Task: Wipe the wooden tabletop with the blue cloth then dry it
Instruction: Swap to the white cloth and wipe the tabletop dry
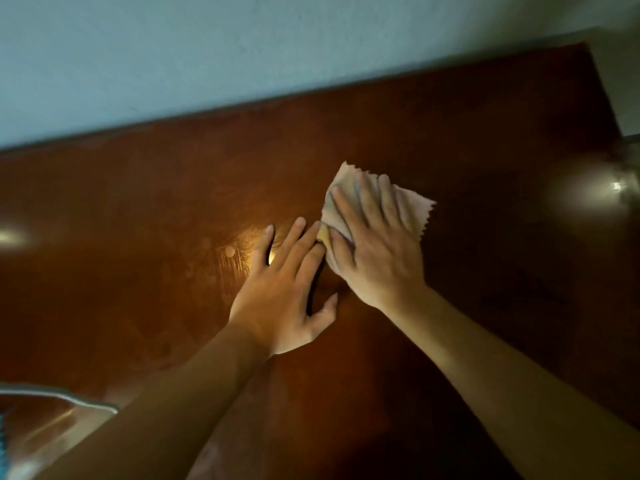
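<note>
The wooden desk (138, 209) fills most of my view, its far edge running against a pale blue-grey wall (173, 46) and slanting up toward the right, where its right end shows just below the upper corner. Bare dark wood spreads wide on my left and lies open on my right too, as far as a blurred shiny object (627, 174) at the right border. A bright glare spot sits on the wood just beyond my left fingertips. At the lower left corner I see a blurred blue-and-white edge (52, 396), too unclear to name. My right hand (374, 251) lies flat with fingers straight and spread, pressing a pale beige cloth (412, 209) onto the desk near its middle. The cloth is crumpled, with a zigzag-cut border; its long axis runs from near-left to far-right, one corner pointing toward the wall. My left hand (284, 289) rests flat on the wood, fingers straight, the fingertips touching the cloth's near-left edge.
</note>
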Demonstrator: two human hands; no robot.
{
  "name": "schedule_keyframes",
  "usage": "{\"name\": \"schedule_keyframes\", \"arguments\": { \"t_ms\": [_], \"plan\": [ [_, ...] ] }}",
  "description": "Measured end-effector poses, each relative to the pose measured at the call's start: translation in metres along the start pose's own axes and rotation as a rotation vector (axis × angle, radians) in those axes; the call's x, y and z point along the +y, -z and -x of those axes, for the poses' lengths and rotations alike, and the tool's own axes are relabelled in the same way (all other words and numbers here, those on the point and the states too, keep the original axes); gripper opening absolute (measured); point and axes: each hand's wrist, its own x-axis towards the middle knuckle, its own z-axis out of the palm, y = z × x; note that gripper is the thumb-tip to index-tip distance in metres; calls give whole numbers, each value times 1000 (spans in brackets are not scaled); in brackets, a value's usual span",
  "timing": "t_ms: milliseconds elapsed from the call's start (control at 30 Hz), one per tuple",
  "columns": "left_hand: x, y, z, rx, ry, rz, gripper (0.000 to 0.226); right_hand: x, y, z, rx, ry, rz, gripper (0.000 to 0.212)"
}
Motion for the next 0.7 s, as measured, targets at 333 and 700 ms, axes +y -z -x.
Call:
{"name": "schedule_keyframes", "arguments": {
  "t_ms": [333, 700],
  "plan": [
    [-1, -2, 2, 23, -12, -42, 71, 49, 19, -55, 26, -152, 33, 60],
    [-3, -6, 2, 64, -13, -36, 73, 60, 24, -124, 54, -190, 27, 60]
  ]
}}
